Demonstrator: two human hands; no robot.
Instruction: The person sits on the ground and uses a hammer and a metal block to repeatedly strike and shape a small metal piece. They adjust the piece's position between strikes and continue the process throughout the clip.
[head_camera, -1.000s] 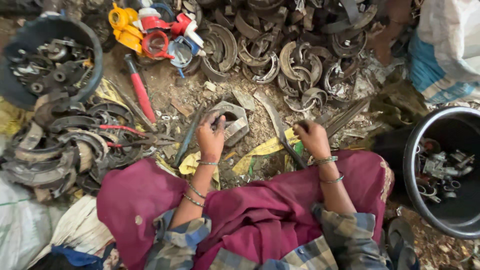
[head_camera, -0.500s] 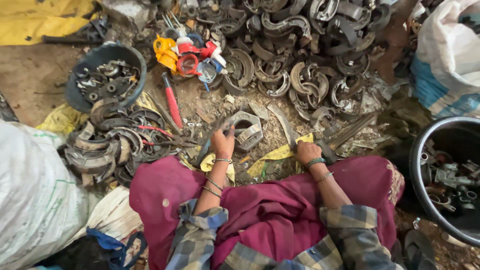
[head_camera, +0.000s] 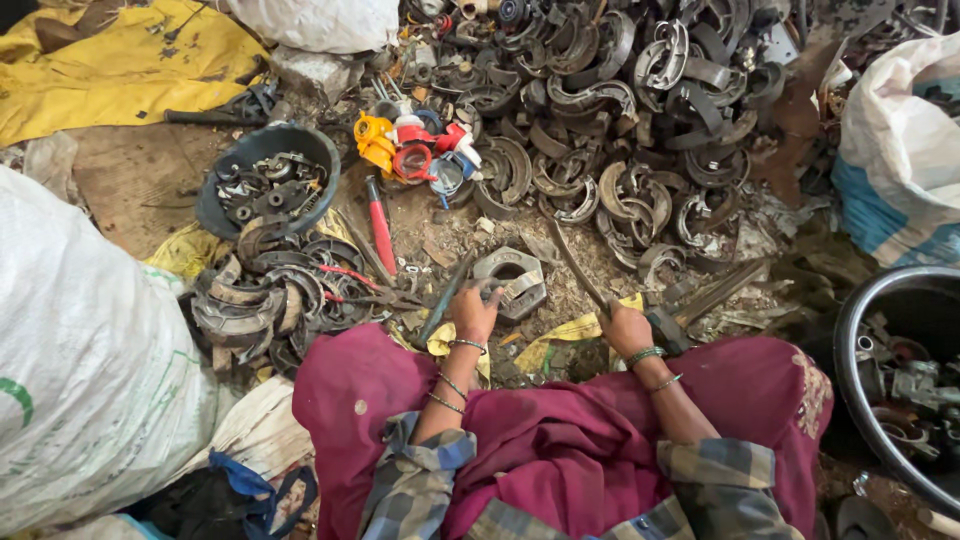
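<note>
A person seated on the ground in a maroon garment and plaid sleeves works amid a spread of scrap metal. The left hand (head_camera: 474, 312) rests on a grey metal bracket (head_camera: 512, 281) lying on the dirt just ahead of the knees, its fingers (head_camera: 487, 292) curled over the piece's near edge. The right hand (head_camera: 625, 328) is closed around the lower end of a long flat metal blade (head_camera: 577, 266), which slants up and away to the left, its tip near the bracket but apart from it. A yellow scrap of sheeting (head_camera: 572, 331) lies on the ground between the two hands.

Beyond the bracket, a wide heap of curved brake shoes (head_camera: 620, 110) fills the top of the view. A red-handled tool (head_camera: 381, 226) lies left of the bracket, with a cluster of red and yellow plastic parts (head_camera: 410, 145) above it. Further left, a dark round basin (head_camera: 266, 177) holds small metal pieces, and a second stack of worn shoes (head_camera: 268, 295) sits below it. A white woven sack (head_camera: 85, 390) bulks at the left; a black tub (head_camera: 900, 370) of parts stands at the right.
</note>
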